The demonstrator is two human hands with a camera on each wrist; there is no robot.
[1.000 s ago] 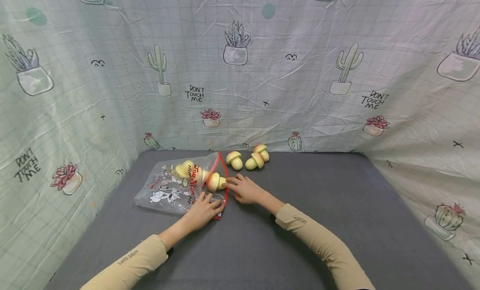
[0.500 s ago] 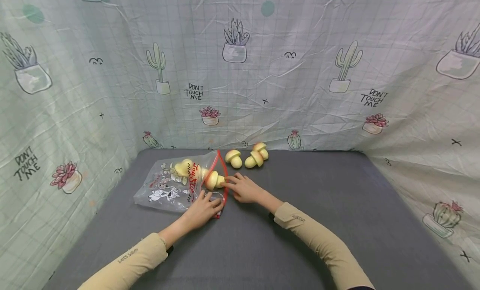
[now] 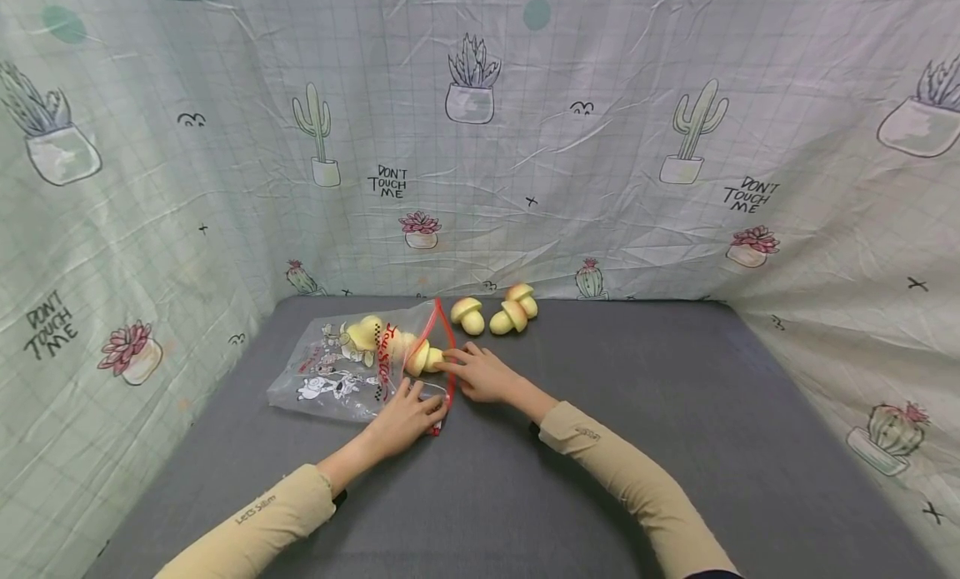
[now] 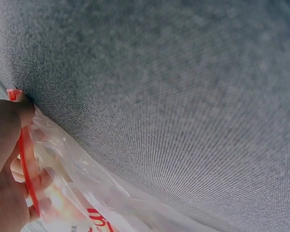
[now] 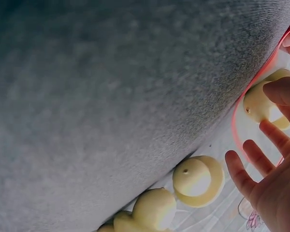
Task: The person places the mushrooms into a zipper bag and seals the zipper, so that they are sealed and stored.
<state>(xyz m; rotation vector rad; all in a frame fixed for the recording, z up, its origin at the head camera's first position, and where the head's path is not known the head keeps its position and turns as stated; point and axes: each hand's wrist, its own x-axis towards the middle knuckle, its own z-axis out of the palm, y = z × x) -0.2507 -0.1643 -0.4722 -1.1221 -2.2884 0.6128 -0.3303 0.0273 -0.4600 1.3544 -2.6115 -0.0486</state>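
A clear printed zip bag (image 3: pixel 326 391) with a red-edged mouth lies on the dark grey table, its mouth facing right. My left hand (image 3: pixel 405 416) grips the near part of that mouth; in the left wrist view the thumb (image 4: pixel 25 110) lies outside the plastic and fingers show behind the red edge. Inside the bag are yellow toy mushrooms. One mushroom (image 3: pixel 420 359) lies just within the mouth, stem to the right. My right hand (image 3: pixel 483 374) reaches to it with extended fingers, the index fingertip touching the stem (image 5: pixel 255 102) in the right wrist view.
Behind the right hand, three more toy mushrooms lie near the table's back edge: one by itself (image 3: pixel 468 316) and a touching pair, nearer one (image 3: pixel 510 318) and farther one (image 3: pixel 522 297). A cactus-print curtain (image 3: pixel 525 146) encloses the table (image 3: pixel 637 412) at the back and sides.
The mushroom at the bag's mouth has slid left, a little deeper into the bag, with the right hand following it. The left hand stays on the bag's edge.
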